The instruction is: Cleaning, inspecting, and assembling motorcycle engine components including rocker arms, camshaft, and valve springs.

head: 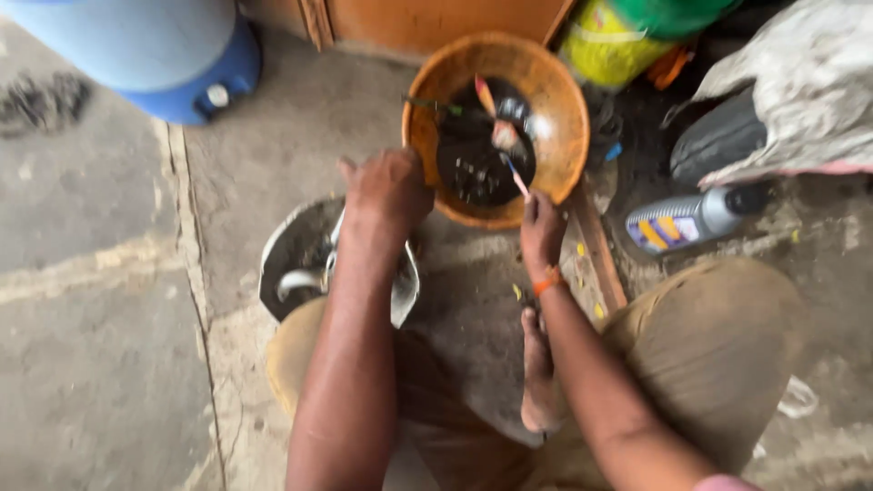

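Holding a thin pink brush [516, 178], my right hand [542, 229] pinches it over the orange bowl [559, 100] at upper centre. My left hand [386, 189] grips that bowl's near rim; dark liquid inside looks mid-job, small parts still soaking.

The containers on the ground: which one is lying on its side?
The grey plastic bottle with the dark cap, right of the orange bowl, lies on its side. The bowl and the metal pan sit open side up; the blue barrel appears upright.
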